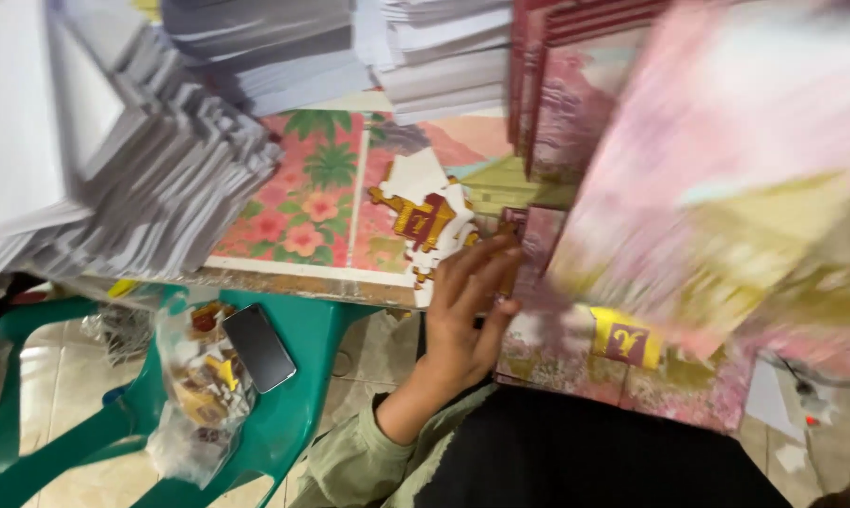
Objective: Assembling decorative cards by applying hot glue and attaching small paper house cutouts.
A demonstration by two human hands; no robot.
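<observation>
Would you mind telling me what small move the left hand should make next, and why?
Probably hold the left hand steady on the pink printed card in the lap. A second pink sheet is blurred in motion above it, and the right hand is out of view, so the lower card needs pinning.

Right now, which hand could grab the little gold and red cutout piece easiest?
Probably the left hand: its fingertips rest beside the gold and red cutout piece at the table edge. The right hand is not in view; only a blurred pink card shows on that side.

Green plastic chair [293, 395] on pale, perhaps tiled, floor [58, 376].
</observation>
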